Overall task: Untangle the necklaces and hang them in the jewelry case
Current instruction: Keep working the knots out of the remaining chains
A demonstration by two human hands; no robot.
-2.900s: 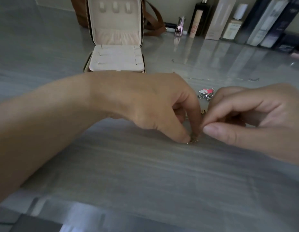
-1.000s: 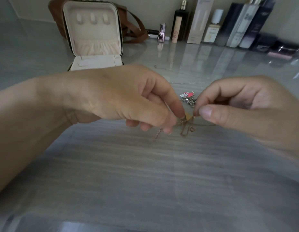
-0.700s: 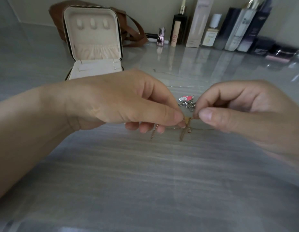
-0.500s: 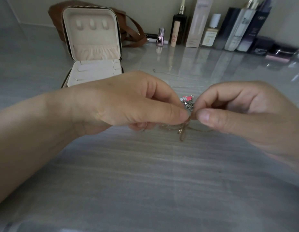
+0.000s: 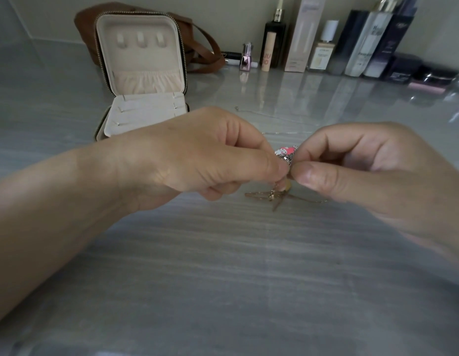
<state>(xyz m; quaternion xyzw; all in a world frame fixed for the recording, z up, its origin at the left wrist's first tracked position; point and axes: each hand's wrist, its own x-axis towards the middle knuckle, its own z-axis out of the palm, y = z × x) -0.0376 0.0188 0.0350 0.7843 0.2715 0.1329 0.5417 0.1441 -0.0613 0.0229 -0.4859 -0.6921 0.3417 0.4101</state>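
A tangled gold necklace [image 5: 270,197] hangs just above the grey table, its loops drooping below my fingertips. My left hand [image 5: 197,160] pinches it between thumb and forefinger. My right hand [image 5: 364,170] pinches the same tangle from the other side, the two thumbs almost touching. Behind my fingertips lies a silver chain with a pink and white charm [image 5: 284,152]. The beige jewelry case [image 5: 141,73] stands open at the back left, its lid upright with three hooks. Two thin chains [image 5: 261,113] lie on the table behind my hands.
A brown leather bag [image 5: 202,47] sits behind the case. Several cosmetic bottles and boxes [image 5: 326,39] line the back wall to the right. The grey table [image 5: 223,278] stretches toward me.
My hands lifted the gold tangle off the table and brought their thumbs closer together at the knot. The view shifted so the case sits further left.
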